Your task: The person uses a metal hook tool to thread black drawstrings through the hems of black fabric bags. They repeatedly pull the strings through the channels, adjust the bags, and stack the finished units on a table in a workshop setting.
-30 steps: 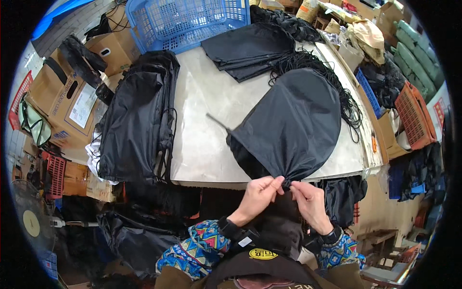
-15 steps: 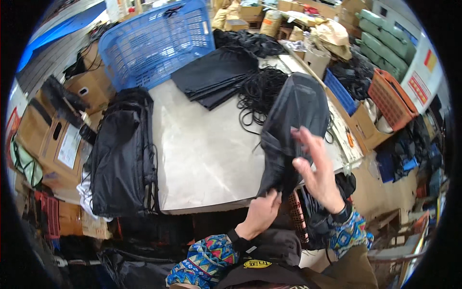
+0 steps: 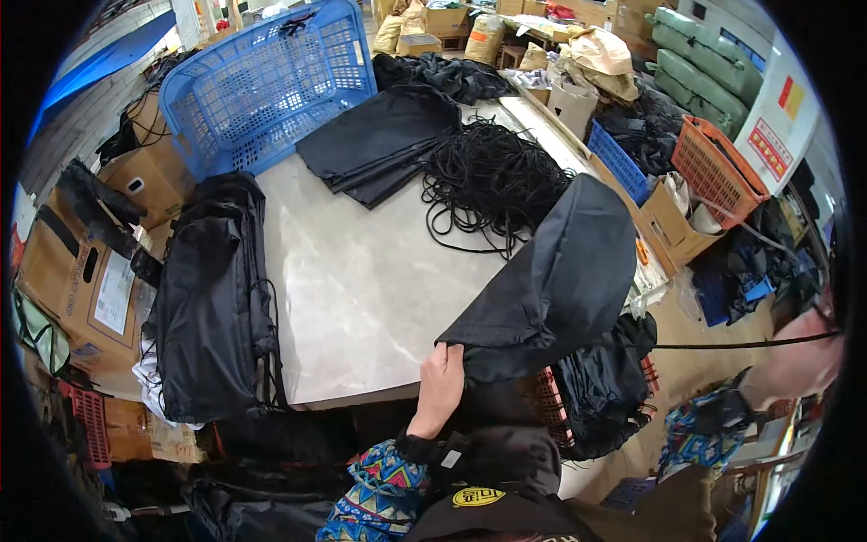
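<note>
My left hand (image 3: 438, 384) pinches the edge of a black fabric drawstring bag (image 3: 564, 280), which spreads out over the right front corner of the table. Far out to the right, my right hand (image 3: 795, 359) is smeared by motion. A black cord (image 3: 722, 345) stretches taut from the bag's side to it, and its fingers seem closed on the cord's end. Behind the bag lies a tangled heap of black cords (image 3: 497, 181). A stack of flat black fabric pieces (image 3: 384, 140) lies to the left of that heap.
Along the table's left side lies a pile of black bags (image 3: 212, 298) with cords hanging off. A blue plastic basket (image 3: 271, 90) leans at the back left. Below the right front corner, an orange crate (image 3: 553, 402) holds black bags. Cartons (image 3: 99, 289) stand at the left.
My right hand has swept from above the bag far out to the right, drawing the cord taut. The bag has opened out sideways. My left hand has shifted slightly left, still pinching the bag.
</note>
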The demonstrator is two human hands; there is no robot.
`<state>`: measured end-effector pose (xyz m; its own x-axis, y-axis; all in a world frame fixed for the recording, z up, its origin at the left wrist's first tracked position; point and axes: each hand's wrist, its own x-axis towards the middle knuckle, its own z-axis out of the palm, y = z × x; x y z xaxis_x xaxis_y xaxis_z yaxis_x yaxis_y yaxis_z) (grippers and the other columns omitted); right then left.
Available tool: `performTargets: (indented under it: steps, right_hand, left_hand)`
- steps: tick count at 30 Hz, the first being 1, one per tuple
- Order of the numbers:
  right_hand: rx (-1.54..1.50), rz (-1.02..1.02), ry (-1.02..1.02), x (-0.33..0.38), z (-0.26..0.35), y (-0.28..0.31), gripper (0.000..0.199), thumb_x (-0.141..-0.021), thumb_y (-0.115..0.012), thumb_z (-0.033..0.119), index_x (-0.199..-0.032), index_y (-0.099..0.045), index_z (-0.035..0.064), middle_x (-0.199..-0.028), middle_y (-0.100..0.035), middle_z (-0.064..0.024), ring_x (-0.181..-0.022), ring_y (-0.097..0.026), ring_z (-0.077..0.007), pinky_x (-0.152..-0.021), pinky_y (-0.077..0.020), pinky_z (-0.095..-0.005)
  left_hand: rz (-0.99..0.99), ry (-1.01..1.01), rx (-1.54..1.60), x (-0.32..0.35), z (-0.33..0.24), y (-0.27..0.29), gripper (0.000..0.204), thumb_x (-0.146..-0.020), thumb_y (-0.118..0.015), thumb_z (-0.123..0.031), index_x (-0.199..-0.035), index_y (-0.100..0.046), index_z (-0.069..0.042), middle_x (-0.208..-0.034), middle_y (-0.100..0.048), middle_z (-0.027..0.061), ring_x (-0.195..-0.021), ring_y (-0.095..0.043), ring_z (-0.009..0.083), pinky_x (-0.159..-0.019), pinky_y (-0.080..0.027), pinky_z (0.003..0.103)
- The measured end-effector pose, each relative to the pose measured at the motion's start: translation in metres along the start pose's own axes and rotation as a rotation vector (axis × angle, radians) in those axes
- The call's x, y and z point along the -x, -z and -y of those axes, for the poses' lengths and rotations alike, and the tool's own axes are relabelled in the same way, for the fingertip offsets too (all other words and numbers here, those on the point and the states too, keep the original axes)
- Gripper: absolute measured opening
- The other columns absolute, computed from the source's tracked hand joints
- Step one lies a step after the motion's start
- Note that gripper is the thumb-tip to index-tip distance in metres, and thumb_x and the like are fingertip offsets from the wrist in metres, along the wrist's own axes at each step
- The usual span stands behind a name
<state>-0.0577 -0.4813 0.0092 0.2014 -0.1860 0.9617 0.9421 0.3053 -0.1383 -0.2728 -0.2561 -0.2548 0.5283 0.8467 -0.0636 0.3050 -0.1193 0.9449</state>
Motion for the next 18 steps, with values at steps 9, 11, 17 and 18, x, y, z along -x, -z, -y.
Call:
performTargets:
  steps: [9,11,17,18]
  right_hand:
    - [0.326,0.404,-0.205,0.086,0.012,-0.015,0.041,-0.096,-0.048,0.034,-0.093,-0.059,-0.0061,-0.076,-0.048,-0.0062,-0.066,-0.041,-0.0143,-0.058,-0.0323,-0.0273]
    - [0.157,0.505,-0.352,0.088,0.016,-0.024,0.045,-0.096,-0.049,0.036,-0.105,-0.06,-0.0068,-0.082,-0.047,-0.005,-0.067,-0.041,-0.011,-0.058,-0.0317,-0.024]
    - [0.33,0.523,-0.902,0.089,0.003,0.002,0.025,-0.096,-0.043,0.005,-0.113,-0.061,0.0004,-0.077,-0.053,0.0002,-0.063,-0.043,-0.0044,-0.054,-0.0307,-0.0189]
    - [0.467,0.528,-0.816,0.096,-0.014,0.009,0.025,-0.096,-0.042,0.001,-0.113,-0.061,0.0009,-0.076,-0.055,-0.0004,-0.064,-0.046,-0.0049,-0.056,-0.035,-0.0194]
  left_hand:
    - [-0.269,-0.61,-0.446,-0.029,-0.078,-0.014,0.084,-0.073,-0.076,-0.032,-0.135,-0.031,0.003,-0.127,-0.04,0.0219,-0.12,-0.037,0.0372,-0.101,-0.029,0.047]
    - [-0.261,-0.641,-0.4,-0.062,-0.081,-0.024,0.059,-0.08,-0.069,-0.029,-0.127,-0.045,0.0,-0.111,-0.052,0.0209,-0.107,-0.051,0.0358,-0.089,-0.041,0.044]
    - [-0.305,-0.296,-0.188,-0.102,-0.04,0.025,0.039,-0.096,-0.045,-0.033,-0.092,-0.061,0.002,-0.073,-0.059,0.0285,-0.072,-0.059,0.0422,-0.06,-0.044,0.049]
    - [-0.454,-0.252,-0.234,-0.112,-0.013,0.051,0.043,-0.097,-0.042,-0.036,-0.095,-0.061,0.003,-0.078,-0.061,0.028,-0.074,-0.061,0.0407,-0.062,-0.047,0.048]
